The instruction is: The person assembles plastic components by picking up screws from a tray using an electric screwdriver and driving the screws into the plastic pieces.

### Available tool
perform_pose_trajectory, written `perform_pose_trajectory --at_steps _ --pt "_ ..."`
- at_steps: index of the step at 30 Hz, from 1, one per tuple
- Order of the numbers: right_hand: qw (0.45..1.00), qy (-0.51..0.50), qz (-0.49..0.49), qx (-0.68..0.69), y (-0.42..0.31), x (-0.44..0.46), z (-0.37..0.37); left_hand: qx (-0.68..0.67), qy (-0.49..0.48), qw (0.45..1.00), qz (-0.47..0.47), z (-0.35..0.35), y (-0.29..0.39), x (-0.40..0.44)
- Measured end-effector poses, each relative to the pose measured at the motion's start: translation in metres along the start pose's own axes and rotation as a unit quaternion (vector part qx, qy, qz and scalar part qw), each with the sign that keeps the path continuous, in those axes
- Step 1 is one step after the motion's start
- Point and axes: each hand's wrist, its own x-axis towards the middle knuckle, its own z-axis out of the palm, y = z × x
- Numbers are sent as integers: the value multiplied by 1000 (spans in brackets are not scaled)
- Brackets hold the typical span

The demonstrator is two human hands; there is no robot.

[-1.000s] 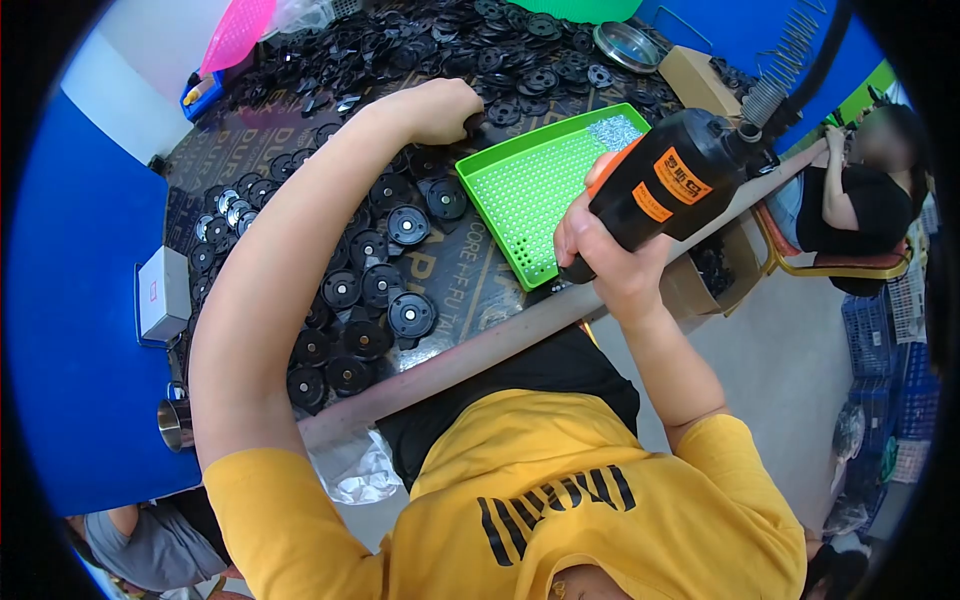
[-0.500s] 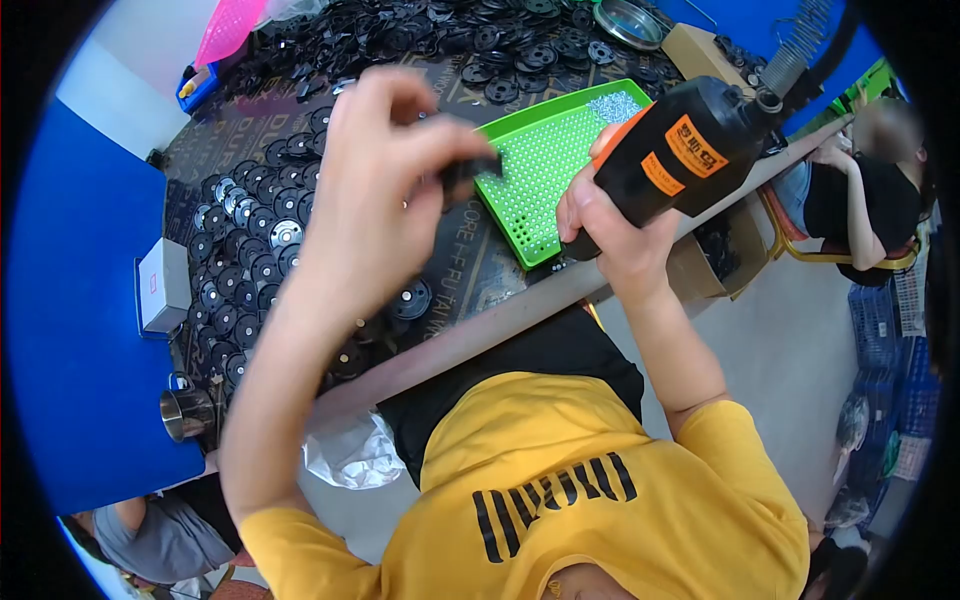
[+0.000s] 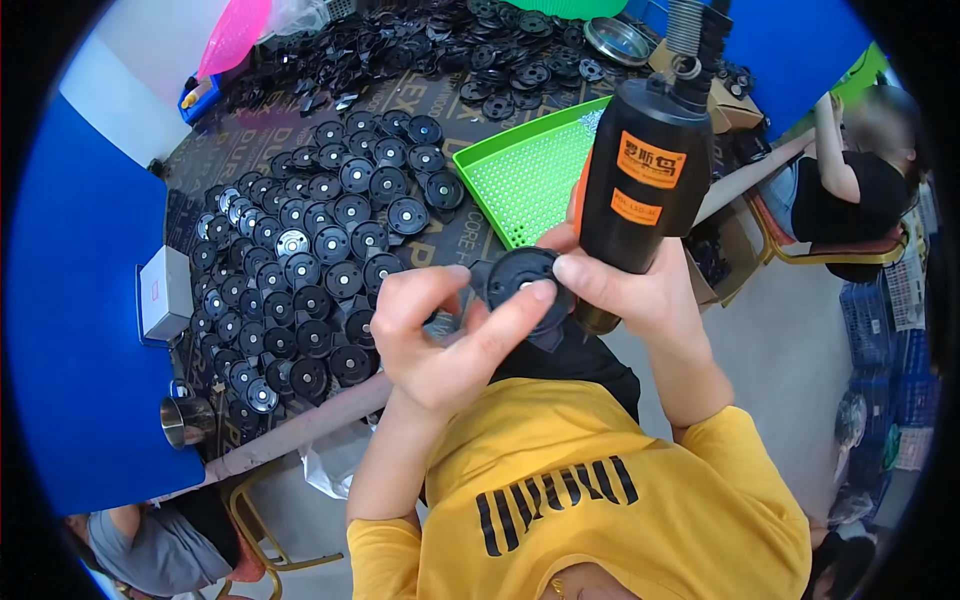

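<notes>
A black round plastic part [image 3: 508, 272] with a shiny metal centre is held up in front of my body. My left hand [image 3: 440, 345] pinches it, thumb on its face and fingers at its far side. My right hand [image 3: 650, 295] is wrapped round a black electric screwdriver [image 3: 630, 220] with orange labels, its nose pointing down. The right thumb also touches the round part's edge. Behind the hands, many similar round parts [image 3: 315, 300] lie in overlapping rows on the table. The screwdriver partly covers a green perforated tray [image 3: 520, 185].
A heap of loose black parts [image 3: 400, 45] spreads along the table's far side. A metal dish [image 3: 616, 42] stands at the back, a white box [image 3: 165, 290] and metal cup [image 3: 186, 418] at the left. Another person [image 3: 850, 180] sits at the right. A coiled cable [image 3: 685, 28] rises from the screwdriver.
My left hand has come down and right, bringing the round part to the right hand. The screwdriver has swung more upright, and my right thumb now touches the part.
</notes>
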Motion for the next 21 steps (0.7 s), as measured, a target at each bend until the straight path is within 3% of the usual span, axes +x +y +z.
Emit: perform_pose_trajectory --at_steps 2,7,10,11,12,13,15,16,18,21 --pt "999 -36 1 -29 -6 1 -2 14 -65 996 66 -10 2 16" --pt "999 -38 -13 -10 2 6 -5 -12 -85 988 127 -6 -6 19" --pt "999 -1 -46 0 2 6 -2 -88 -84 992 -9 -3 4 16" --pt "998 13 -53 -12 3 6 -2 -132 -118 978 -112 -12 15 17" --pt "998 27 -59 -23 3 5 -2 -184 -73 953 -228 -9 20 11" --pt "997 35 -67 -16 1 5 0 -388 -15 822 -416 -9 31 10" --pt "997 35 -62 -12 3 3 0 -572 -30 651 -497 -10 31 10" --pt "998 32 -61 -8 4 2 1 -608 -36 600 -519 -5 33 9" --pt "994 32 -87 -56 12 0 3 -558 -72 625 -541 1 37 12" --pt "988 -1 -118 -97 16 -1 -2 -553 -64 590 -585 0 33 5"
